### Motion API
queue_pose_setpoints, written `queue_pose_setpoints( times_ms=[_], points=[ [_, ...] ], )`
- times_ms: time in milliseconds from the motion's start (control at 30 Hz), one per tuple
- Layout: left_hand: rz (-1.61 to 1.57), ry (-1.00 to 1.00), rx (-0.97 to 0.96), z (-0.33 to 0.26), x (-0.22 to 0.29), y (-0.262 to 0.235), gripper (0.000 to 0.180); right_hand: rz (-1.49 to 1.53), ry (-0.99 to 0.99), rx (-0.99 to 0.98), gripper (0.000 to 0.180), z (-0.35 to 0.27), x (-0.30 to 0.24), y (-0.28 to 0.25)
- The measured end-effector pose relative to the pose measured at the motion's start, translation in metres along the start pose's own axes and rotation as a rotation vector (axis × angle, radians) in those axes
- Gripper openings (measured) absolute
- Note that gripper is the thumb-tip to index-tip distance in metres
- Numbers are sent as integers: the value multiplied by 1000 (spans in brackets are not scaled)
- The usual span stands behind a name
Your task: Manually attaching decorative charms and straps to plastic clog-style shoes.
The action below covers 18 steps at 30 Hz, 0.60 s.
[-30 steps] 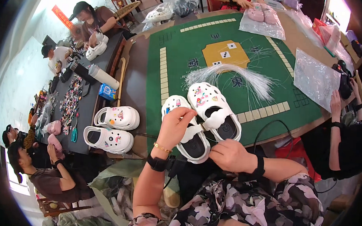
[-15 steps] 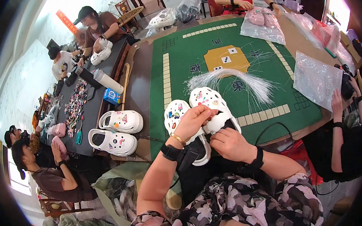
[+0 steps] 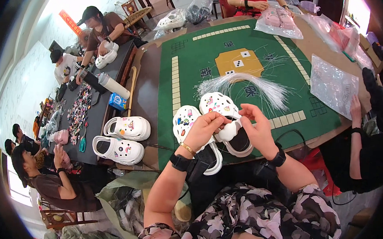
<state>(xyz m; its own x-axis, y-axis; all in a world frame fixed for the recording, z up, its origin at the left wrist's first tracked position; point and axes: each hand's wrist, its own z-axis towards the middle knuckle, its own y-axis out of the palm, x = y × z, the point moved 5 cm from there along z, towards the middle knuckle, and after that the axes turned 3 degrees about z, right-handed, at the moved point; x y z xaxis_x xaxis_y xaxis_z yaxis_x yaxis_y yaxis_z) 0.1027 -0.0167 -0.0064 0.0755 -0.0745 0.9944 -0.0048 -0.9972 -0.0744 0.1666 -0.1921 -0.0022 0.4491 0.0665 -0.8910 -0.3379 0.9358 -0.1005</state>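
Two white clogs with colourful charms, a left clog (image 3: 185, 121) and a right clog (image 3: 214, 102), rest side by side at the near edge of the table. My left hand (image 3: 205, 129) lies across them, its thumb and fingertips pinched together above the right clog's opening. What is in that pinch is too small or hidden to tell. The white heel strap (image 3: 229, 131) shows just below those fingertips. My right hand (image 3: 260, 131) is raised at the right side of the same clog, thumb and forefinger apart. Beyond the toes lies a bundle of thin clear strands (image 3: 249, 85).
Another pair of charmed white clogs (image 3: 119, 150) stands to the left. A blue box (image 3: 118, 102), a bottle (image 3: 114, 86) and scissors (image 3: 83, 144) are on the dark side table. A clear bag (image 3: 334, 86) lies at right under a co-worker's hand. Other people work around the tables.
My right hand has lifted off the right clog's strap and moved up and right, its fingers spreading. My left hand stays pinched in nearly the same place.
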Motion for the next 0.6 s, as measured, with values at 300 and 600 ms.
queue_pose_setpoints(
  times_ms=[300, 600],
  points=[
    [117, 22, 127, -12, 9, 2, 20, 192, 215, -190, 15, 8, 5, 33],
    [627, 325, 538, -49, 34, -10, 16, -182, -313, -163, 11, 6, -35, 44]
  ],
)
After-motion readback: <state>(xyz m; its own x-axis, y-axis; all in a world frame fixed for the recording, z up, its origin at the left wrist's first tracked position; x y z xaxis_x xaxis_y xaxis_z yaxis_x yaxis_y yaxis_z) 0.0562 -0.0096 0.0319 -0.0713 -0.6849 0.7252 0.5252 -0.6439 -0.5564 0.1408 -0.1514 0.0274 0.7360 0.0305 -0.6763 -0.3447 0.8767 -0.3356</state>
